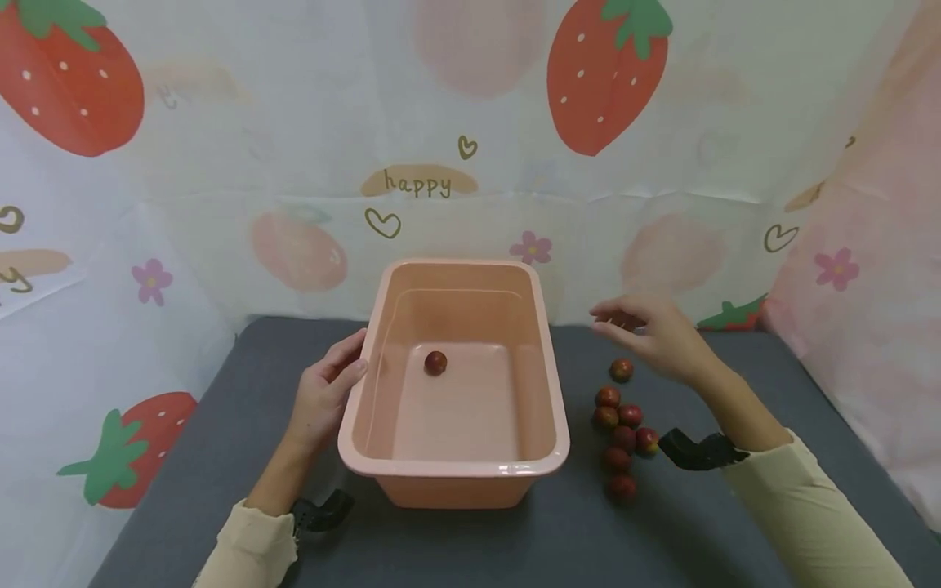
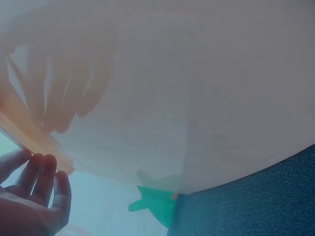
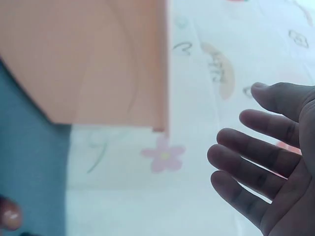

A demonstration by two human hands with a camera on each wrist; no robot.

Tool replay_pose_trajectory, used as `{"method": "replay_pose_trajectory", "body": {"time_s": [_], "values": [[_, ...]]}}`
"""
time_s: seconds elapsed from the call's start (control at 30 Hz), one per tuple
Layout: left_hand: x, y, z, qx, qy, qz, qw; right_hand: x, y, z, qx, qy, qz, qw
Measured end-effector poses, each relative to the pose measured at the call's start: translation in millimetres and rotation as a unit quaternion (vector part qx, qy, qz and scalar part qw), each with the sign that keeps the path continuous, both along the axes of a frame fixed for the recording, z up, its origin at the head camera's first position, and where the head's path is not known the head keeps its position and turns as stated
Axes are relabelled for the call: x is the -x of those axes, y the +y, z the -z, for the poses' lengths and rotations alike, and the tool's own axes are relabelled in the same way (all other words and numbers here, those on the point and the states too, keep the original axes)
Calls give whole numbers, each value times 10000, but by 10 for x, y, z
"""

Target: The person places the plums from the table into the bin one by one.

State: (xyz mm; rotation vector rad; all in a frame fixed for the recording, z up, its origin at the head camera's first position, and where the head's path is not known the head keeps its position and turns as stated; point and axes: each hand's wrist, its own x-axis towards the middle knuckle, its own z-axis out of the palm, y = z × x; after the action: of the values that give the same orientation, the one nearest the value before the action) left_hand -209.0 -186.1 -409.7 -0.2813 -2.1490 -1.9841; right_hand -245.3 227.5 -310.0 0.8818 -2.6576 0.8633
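Note:
A peach-coloured plastic basin (image 1: pixel 459 469) stands on the dark table, with one dark red plum-like fruit (image 1: pixel 435 363) on its floor. My left hand (image 1: pixel 323 400) holds the basin's left rim, the thumb at the lip and the fingers against the outer side. In the left wrist view, the fingertips of the left hand (image 2: pixel 42 191) meet the rim. To the right of the basin, my right hand (image 1: pixel 657 335) hovers with nothing in it. The right wrist view shows that hand (image 3: pixel 275 157) with its fingers spread and nearly straight. Several red fruits (image 1: pixel 629 415) lie below it on the table.
A dark grey cloth covers the table (image 1: pixel 470 547). Behind and at both sides hangs a pale curtain (image 1: pixel 470 114) printed with strawberries, flowers and hearts. Black wrist mounts (image 1: pixel 698 451) sit on both forearms, the right one close to the fruits.

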Motion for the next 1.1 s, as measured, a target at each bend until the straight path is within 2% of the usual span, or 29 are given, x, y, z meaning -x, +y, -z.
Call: {"method": "replay_pose_trajectory", "body": {"time_s": [0.3,0.6,0.77,1.1], "values": [[-9,-6,-7,0,-31,17,10000,-358,426,507,187,11,812,9965],[-29,-1,4,-46,-69,-49,10000,-564,689,970,322,-791,1325,9875],[-18,-8,12,-78,-51,-72,9999,-597,768,1196,347,-1126,1372,9835],[8,-28,7,78,209,125,9997,-550,826,1433,146,-1052,1550,9822]]}}
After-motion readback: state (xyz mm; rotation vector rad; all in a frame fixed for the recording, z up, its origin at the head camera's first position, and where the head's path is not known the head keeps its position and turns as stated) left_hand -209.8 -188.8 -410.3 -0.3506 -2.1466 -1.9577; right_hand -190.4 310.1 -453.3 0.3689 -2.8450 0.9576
